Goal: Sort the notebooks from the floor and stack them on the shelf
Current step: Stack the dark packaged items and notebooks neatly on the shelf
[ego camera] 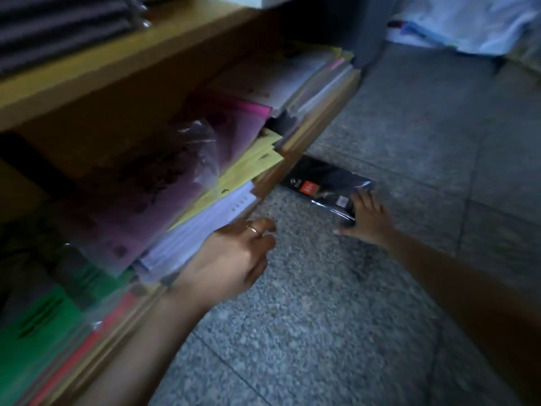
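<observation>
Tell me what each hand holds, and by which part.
Right hand: fingers spread on the near end of the black wrapped pack lying on the floor. Left hand: curled against the front edge of the shelved paper stack; a grip cannot be told.

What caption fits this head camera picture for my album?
Right hand touches a black wrapped notebook on the floor while the left hand rests beside the shelf.

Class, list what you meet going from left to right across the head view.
Green-covered stack → purple-covered stack → left hand → black wrapped pack → right hand
</observation>
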Tool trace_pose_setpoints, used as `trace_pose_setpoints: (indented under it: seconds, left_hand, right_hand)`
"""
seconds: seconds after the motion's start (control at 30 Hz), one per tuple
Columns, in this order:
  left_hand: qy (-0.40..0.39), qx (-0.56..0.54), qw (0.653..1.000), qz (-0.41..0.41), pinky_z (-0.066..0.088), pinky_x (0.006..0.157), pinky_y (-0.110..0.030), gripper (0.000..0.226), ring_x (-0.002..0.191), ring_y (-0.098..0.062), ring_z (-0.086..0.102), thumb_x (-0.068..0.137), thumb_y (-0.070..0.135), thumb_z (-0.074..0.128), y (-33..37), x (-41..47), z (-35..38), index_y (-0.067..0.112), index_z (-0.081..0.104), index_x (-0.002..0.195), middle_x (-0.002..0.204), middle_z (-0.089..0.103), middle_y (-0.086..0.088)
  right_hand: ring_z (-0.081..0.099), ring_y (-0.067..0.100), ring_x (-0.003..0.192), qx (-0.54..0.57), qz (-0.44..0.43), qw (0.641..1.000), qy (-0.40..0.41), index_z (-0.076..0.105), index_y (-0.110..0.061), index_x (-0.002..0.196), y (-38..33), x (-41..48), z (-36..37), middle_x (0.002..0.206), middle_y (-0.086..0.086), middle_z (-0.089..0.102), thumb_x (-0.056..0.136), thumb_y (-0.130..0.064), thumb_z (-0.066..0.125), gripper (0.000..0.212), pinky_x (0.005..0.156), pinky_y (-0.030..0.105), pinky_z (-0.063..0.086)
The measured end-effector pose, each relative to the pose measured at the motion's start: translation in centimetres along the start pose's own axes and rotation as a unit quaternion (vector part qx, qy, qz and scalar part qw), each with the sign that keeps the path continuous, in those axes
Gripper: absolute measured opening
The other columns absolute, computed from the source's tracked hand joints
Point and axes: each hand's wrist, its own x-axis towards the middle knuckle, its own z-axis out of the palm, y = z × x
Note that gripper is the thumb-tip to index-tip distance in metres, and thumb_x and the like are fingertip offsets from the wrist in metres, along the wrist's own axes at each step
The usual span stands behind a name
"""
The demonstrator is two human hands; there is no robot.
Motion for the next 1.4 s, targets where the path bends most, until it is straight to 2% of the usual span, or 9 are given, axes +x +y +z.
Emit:
trace_pose_setpoints:
  seconds: [0.13,0.23,0.33,0.53,0.67,0.9,1.1,1.27,1.4]
  left_hand:
    - [0.002,-0.032,0.999,0.013,0.04,0.064,-0.024,0.02,0.082,-0.014,0.062,0.086,0.02,0.047,0.2,0.4,1.7,0.016,0.066,0.09,0.109,0.064,0.0]
    - [0.001,-0.061,0.998,0.02,0.049,0.063,-0.03,0.021,0.083,-0.018,0.065,0.088,0.017,0.046,0.5,0.6,2.8,0.013,0.066,0.093,0.107,0.065,-0.001]
    - [-0.005,-0.066,0.998,0.021,0.048,0.062,-0.031,0.021,0.083,-0.019,0.066,0.088,0.017,0.046,0.6,0.5,3.8,0.012,0.066,0.092,0.105,0.065,-0.003]
    - [-0.019,-0.099,0.995,-0.004,0.052,0.061,-0.031,0.018,0.081,-0.019,0.066,0.087,0.016,0.049,0.4,0.0,4.9,0.014,0.066,0.093,0.107,0.065,0.0]
    - [-0.012,-0.156,0.985,-0.075,0.049,0.07,-0.027,0.019,0.085,-0.013,0.064,0.088,0.019,0.047,0.6,-0.4,5.2,0.02,0.065,0.093,0.106,0.063,0.007]
    - [-0.026,-0.304,0.937,-0.168,0.047,0.082,-0.024,0.014,0.1,0.002,0.058,0.089,0.026,0.049,2.0,-2.3,4.4,0.026,0.061,0.095,0.106,0.059,0.015]
    - [-0.063,-0.568,0.744,-0.345,0.05,0.089,-0.025,0.025,0.103,-0.009,0.063,0.083,0.023,0.06,3.6,-2.9,0.3,0.01,0.068,0.103,0.11,0.068,-0.003]
    - [-0.086,-0.757,0.493,-0.42,0.053,0.086,-0.042,0.051,0.105,-0.022,0.06,0.074,0.059,0.059,5.2,-2.0,-3.9,0.023,0.06,0.111,0.114,0.063,0.0]
    - [0.032,-0.834,0.38,-0.398,0.045,0.076,-0.034,0.033,0.083,-0.024,0.055,0.076,0.041,0.05,5.5,-1.4,-6.8,0.012,0.06,0.089,0.09,0.06,-0.01]
  right_hand:
    - [-0.014,0.032,0.144,-0.032,0.016,0.998,-0.05,-0.007,-0.022,0.15,0.5,1.9,0.2,0.157,0.008,-0.016,0.062,-0.071,0.067,0.124,0.116,0.047,-0.001]
    - [0.011,0.038,0.143,-0.09,-0.017,0.995,-0.044,0.003,-0.017,0.151,0.3,3.7,0.4,0.157,0.018,0.003,0.075,-0.068,0.057,0.106,0.116,0.047,0.015]
    - [0.037,0.043,0.129,-0.179,-0.038,0.983,-0.02,0.012,-0.006,0.149,-0.4,4.2,0.1,0.149,0.028,0.022,0.093,-0.049,0.044,0.077,0.102,0.048,0.038]
    - [0.057,0.043,0.107,-0.29,-0.07,0.954,0.026,0.025,0.013,0.136,-2.8,2.3,-0.2,0.124,0.033,0.051,0.095,0.003,0.03,0.043,0.083,0.046,0.049]
    - [0.06,0.037,0.101,-0.325,-0.138,0.936,-0.003,0.048,0.005,0.121,-3.4,1.3,-3.0,0.112,0.023,0.061,0.095,-0.009,0.038,0.031,0.08,0.036,0.046]
    - [0.064,0.033,0.089,-0.262,-0.162,0.944,0.115,0.059,-0.005,0.1,-7.0,-4.3,-9.5,0.096,0.014,0.066,0.091,-0.03,0.045,0.03,0.063,0.031,0.039]
    - [0.047,0.022,0.057,-0.086,-0.102,0.99,0.055,0.043,-0.011,0.059,-13.0,-11.7,-15.9,0.059,0.0,0.043,0.089,-0.035,0.051,0.039,0.051,0.021,0.033]
    - [0.051,0.022,0.058,-0.08,-0.226,0.967,0.09,0.043,-0.014,0.065,-18.2,-20.0,-18.3,0.058,-0.004,0.04,0.086,-0.032,0.05,0.028,0.049,0.024,0.033]
    - [0.052,0.013,0.033,-0.158,-0.283,0.93,0.171,0.058,-0.01,0.059,-21.0,-25.0,-14.7,0.041,-0.004,0.048,0.037,-0.029,0.082,0.038,0.038,0.012,0.024]
